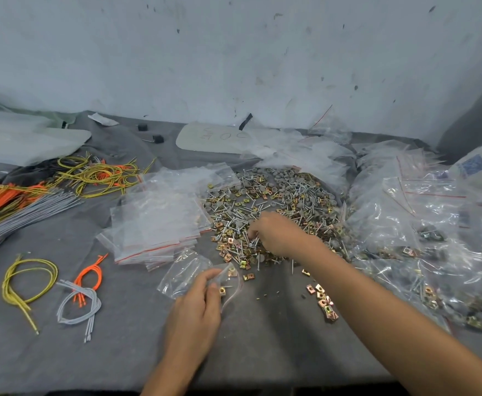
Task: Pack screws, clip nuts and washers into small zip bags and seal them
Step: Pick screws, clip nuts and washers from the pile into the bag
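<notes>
Clear zip bag (187, 272) pinched by left hand (198, 305); right hand (277, 235) pinches screws (251, 242) beyond it.

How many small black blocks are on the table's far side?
2. One black block sits near the wall; the second black block lies just right of it, left of the pale board. Bags may hide others.

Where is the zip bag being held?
Head view, lower centre: the zip bag is gripped by the left hand, just nearer the person than the stack of empty bags and the near edge of the hardware pile.
</notes>
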`<state>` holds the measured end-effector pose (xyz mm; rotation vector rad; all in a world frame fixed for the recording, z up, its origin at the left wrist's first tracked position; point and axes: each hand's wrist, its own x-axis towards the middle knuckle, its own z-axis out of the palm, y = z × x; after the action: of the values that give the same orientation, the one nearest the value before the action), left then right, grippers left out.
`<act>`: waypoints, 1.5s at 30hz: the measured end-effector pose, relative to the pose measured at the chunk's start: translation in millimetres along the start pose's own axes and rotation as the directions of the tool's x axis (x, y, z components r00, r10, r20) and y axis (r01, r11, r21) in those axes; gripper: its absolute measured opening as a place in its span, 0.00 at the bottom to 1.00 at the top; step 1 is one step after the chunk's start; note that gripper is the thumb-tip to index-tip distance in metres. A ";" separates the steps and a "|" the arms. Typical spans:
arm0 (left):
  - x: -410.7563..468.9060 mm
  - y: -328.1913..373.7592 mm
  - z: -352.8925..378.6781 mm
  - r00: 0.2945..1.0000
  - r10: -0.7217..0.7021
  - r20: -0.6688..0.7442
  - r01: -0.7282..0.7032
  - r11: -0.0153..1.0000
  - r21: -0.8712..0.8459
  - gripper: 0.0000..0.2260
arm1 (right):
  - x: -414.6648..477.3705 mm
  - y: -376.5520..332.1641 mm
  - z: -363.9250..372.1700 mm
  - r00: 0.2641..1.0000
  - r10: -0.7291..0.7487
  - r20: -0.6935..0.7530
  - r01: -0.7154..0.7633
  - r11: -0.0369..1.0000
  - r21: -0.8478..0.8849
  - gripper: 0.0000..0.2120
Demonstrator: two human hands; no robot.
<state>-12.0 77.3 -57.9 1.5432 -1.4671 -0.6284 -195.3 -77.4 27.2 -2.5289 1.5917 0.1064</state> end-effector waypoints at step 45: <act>65.1 16.8 19.8 0.980 0.163 -0.115 -0.139 0.971 0.192 0.14 | -52.4 -16.9 64.3 0.754 0.305 -0.582 0.125 0.803 0.583 0.08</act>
<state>-26.1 11.2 -39.3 1.5618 -1.5599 -0.3038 -201.6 -12.9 -27.4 -2.0405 1.5858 -1.2177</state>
